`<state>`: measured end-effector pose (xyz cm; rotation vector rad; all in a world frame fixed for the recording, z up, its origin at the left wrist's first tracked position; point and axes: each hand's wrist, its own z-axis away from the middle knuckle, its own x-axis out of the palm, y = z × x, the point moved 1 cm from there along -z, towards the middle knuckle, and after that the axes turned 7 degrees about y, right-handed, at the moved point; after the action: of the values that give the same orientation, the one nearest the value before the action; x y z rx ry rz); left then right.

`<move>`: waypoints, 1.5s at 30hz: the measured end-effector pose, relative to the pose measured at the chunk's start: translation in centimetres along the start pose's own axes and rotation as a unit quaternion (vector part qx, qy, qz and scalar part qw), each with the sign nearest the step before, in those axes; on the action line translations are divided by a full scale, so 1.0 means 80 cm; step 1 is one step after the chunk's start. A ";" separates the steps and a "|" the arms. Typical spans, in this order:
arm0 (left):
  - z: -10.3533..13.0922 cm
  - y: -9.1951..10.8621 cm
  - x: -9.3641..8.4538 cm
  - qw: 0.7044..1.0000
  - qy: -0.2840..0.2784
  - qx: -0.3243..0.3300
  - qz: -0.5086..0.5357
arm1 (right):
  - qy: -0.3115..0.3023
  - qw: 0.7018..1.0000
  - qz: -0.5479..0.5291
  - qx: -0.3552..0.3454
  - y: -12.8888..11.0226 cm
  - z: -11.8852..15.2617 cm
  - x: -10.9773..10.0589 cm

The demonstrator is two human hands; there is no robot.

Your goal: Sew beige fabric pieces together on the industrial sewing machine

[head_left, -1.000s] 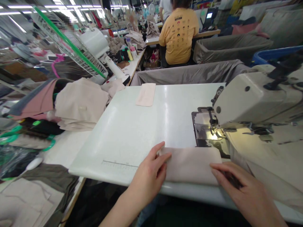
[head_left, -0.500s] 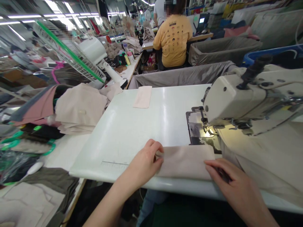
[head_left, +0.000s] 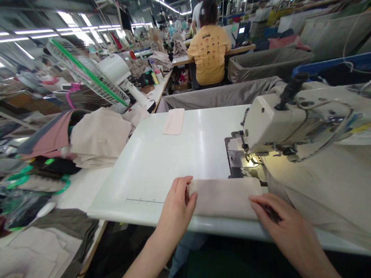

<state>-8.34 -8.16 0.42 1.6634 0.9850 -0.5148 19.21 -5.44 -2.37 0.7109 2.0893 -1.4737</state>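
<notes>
A folded beige fabric piece (head_left: 224,197) lies flat along the front edge of the white sewing table (head_left: 139,162). At its left end is my left hand (head_left: 178,200), thumb and fingers apart, touching the cloth's edge. My right hand (head_left: 279,220) pinches the lower right part of the same piece between thumb and forefinger; its other fingers are curled. Just beyond the cloth stands the sewing machine (head_left: 275,119), its lit needle area (head_left: 253,160) above a metal plate. A larger beige cloth (head_left: 324,181) spreads to the right, under the machine arm.
A small pale fabric piece (head_left: 174,121) rests near the table's back. Stacked beige cloth (head_left: 100,135) and thread cones (head_left: 60,162) stand at left, a tilted fan (head_left: 87,69) behind them. A person in a yellow shirt (head_left: 209,54) sits ahead, past a grey cloth-lined bin (head_left: 220,94).
My left hand's fingers have loosened and spread from their curl at the cloth's left end. My right hand keeps its pinch. The view has shifted slightly.
</notes>
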 end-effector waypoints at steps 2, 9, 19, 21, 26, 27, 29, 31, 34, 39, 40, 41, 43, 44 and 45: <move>0.001 -0.001 0.001 1.000 0.007 -0.007 0.000 | -0.002 1.000 0.003 -0.015 0.001 -0.001 0.000; 0.007 -0.001 0.001 1.000 -0.003 0.013 0.014 | 0.008 1.000 0.012 -0.027 -0.002 -0.001 -0.002; 0.003 0.001 -0.009 0.997 -0.031 -0.055 0.036 | 0.003 1.000 0.018 -0.022 0.005 0.000 -0.002; 0.000 0.002 -0.010 0.997 -0.049 -0.038 0.041 | -0.003 0.999 0.025 -0.027 0.005 -0.001 -0.004; -0.004 0.000 -0.011 0.997 -0.052 -0.038 0.052 | -0.018 0.999 0.038 0.006 0.001 0.001 -0.005; -0.004 0.000 -0.011 0.997 -0.050 -0.034 0.053 | -0.019 0.999 0.040 0.014 0.001 0.001 -0.005; -0.004 -0.002 -0.012 0.997 -0.047 -0.026 0.057 | -0.021 0.999 0.043 0.015 0.004 0.002 -0.006; -0.004 -0.003 -0.012 0.997 -0.047 -0.018 0.060 | -0.025 0.999 0.045 0.001 0.008 0.002 -0.007; -0.003 -0.004 -0.012 0.997 -0.049 -0.010 0.063 | -0.037 0.998 0.047 -0.014 0.011 0.001 -0.009; -0.001 -0.006 -0.013 0.997 -0.042 0.001 0.067 | -0.033 0.997 0.056 0.044 0.002 0.002 -0.010; -0.001 -0.006 -0.013 0.997 -0.037 0.003 0.069 | -0.034 0.997 0.057 0.047 0.001 0.003 -0.010; -0.001 -0.006 -0.013 0.997 -0.033 0.005 0.071 | -0.036 0.997 0.058 0.042 0.001 0.002 -0.010; -0.001 -0.006 -0.013 0.997 -0.029 0.003 0.077 | -0.042 0.997 0.058 0.021 0.003 0.001 -0.011; -0.001 -0.006 -0.013 0.996 -0.029 0.000 0.079 | -0.043 0.997 0.058 0.011 0.005 0.001 -0.011; -0.001 -0.006 -0.012 0.996 -0.030 -0.004 0.079 | -0.043 0.997 0.057 0.004 0.007 0.000 -0.011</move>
<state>-9.31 -8.38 0.91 1.6935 0.8029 -0.4524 20.26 -5.40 -2.18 0.7433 1.9469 -1.4258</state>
